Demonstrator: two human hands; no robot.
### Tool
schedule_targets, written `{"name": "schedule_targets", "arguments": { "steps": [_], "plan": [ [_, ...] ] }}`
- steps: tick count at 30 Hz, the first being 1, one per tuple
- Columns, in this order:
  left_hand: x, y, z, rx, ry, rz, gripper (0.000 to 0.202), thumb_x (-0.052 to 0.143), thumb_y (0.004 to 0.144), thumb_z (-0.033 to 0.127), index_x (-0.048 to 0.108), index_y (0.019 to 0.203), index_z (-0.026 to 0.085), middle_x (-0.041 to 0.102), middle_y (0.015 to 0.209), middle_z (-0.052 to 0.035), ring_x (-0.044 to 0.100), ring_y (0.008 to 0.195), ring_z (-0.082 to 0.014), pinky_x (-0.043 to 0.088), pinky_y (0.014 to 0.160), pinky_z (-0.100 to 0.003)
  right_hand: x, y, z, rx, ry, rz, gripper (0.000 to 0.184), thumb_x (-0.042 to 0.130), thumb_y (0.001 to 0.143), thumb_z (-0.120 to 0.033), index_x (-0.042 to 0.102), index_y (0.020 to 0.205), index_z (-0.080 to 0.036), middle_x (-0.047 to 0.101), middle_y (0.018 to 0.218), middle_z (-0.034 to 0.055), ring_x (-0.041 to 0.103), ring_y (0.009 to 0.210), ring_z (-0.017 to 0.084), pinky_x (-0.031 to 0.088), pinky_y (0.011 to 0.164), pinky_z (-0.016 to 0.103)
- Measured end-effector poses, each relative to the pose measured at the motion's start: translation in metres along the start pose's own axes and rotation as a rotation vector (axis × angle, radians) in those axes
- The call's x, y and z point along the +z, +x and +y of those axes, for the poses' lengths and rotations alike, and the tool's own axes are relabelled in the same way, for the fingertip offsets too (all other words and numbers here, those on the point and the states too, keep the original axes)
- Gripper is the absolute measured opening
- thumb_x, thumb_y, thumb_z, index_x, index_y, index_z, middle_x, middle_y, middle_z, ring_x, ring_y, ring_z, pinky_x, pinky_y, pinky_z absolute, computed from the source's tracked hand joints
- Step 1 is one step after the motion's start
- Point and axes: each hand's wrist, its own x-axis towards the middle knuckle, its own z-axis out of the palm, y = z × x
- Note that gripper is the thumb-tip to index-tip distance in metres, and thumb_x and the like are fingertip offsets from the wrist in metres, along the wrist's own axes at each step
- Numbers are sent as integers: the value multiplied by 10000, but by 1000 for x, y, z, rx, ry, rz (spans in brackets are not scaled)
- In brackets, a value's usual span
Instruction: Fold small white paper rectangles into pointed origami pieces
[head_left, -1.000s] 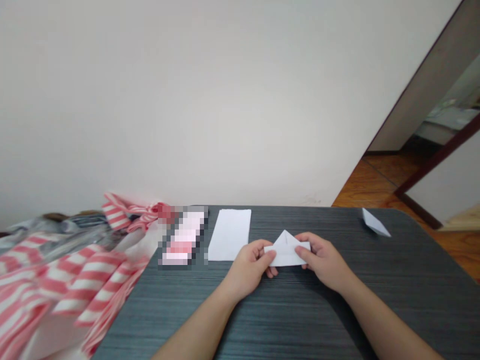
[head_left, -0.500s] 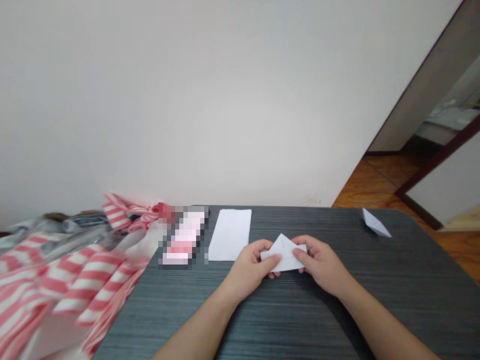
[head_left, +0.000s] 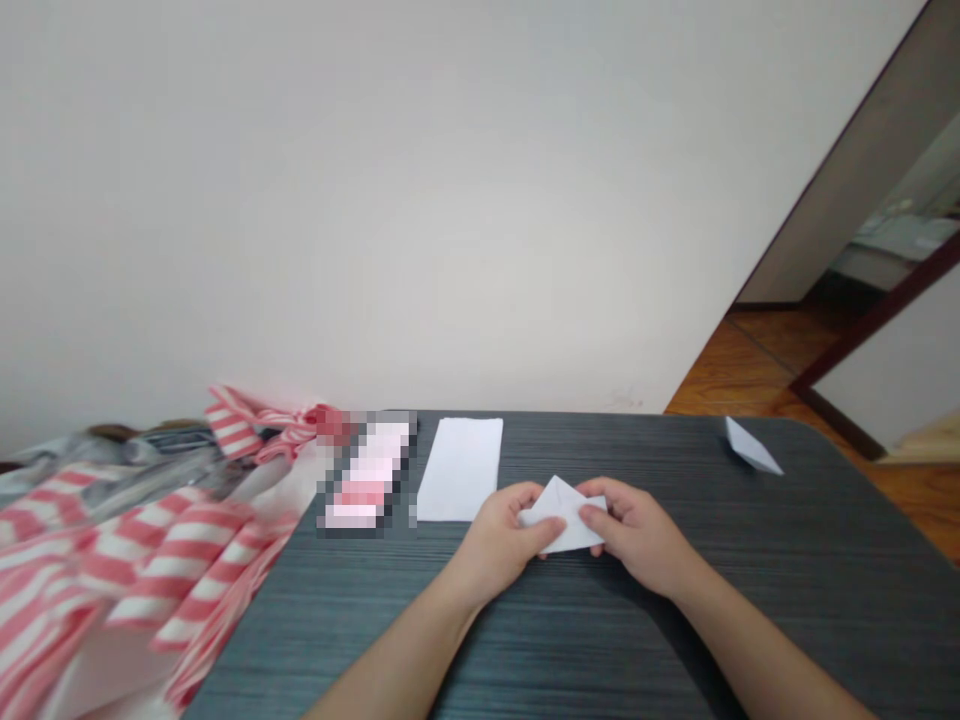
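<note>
A small folded white paper piece (head_left: 564, 506) with a pointed top is held between both my hands just above the dark wood-grain table (head_left: 570, 640). My left hand (head_left: 501, 540) pinches its left end with thumb and fingers closed. My right hand (head_left: 637, 535) grips its right end the same way. The lower part of the paper is hidden behind my fingers.
A flat white sheet (head_left: 460, 468) lies just behind my left hand. A pixelated pink and white object (head_left: 367, 475) sits left of it. Red and white striped cloth (head_left: 142, 560) covers the table's left side. Another folded paper shape (head_left: 750, 448) rests at the far right corner.
My hands have drawn closer together and slightly lower, squeezing the folded paper narrower; its right flap has tucked in under my right fingers.
</note>
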Motion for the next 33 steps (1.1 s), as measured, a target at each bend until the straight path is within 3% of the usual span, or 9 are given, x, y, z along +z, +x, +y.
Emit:
{"name": "schedule_targets", "arguments": {
  "steps": [8, 13, 16, 21, 25, 33],
  "plan": [
    [0, -2, 5, 60, 27, -2, 194, 691, 734, 255, 623, 846, 112, 616, 733, -11, 525, 637, -123, 402, 590, -221, 3, -1, 1, -4, -6, -10, 175, 621, 831, -271, 624, 986, -189, 630, 675, -20, 568, 515, 109, 460, 475, 209],
    [0, -2, 7, 47, -50, -8, 201, 702, 719, 250, 623, 847, 117, 629, 754, -13, 539, 663, -129, 408, 612, -223, 5, 0, 1, 45, -39, 1, 221, 626, 807, -252, 589, 1016, -188, 596, 555, -53, 463, 381, 78, 301, 343, 161],
    [0, -2, 8, 65, -67, -4, 186, 709, 710, 237, 625, 824, 117, 630, 745, -10, 536, 669, -125, 408, 622, -219, 6, -2, -1, 101, -85, -53, 139, 609, 824, -275, 582, 922, -180, 600, 499, -55, 387, 313, 62, 238, 315, 157],
    [1, -1, 7, 52, -40, -14, 201, 698, 729, 254, 639, 858, 111, 649, 766, -28, 553, 661, -132, 422, 608, -224, 4, -4, -5, 84, -131, -89, 175, 550, 869, -278, 583, 735, -171, 614, 491, -28, 394, 324, 60, 257, 330, 159],
    [0, 0, 3, 17, 49, -20, 238, 669, 760, 303, 654, 890, 105, 659, 754, -48, 538, 595, -133, 400, 523, -223, 3, -3, -5, 60, -141, -87, 176, 556, 870, -257, 600, 726, -167, 605, 489, -27, 404, 354, 59, 263, 345, 152],
    [-1, 1, -4, 4, 138, -38, 273, 613, 803, 341, 690, 881, 91, 654, 709, -49, 496, 555, -122, 358, 501, -220, 4, -3, -4, 63, -177, -75, 146, 587, 849, -269, 601, 740, -173, 612, 502, -32, 411, 356, 66, 273, 368, 168]
  ]
}}
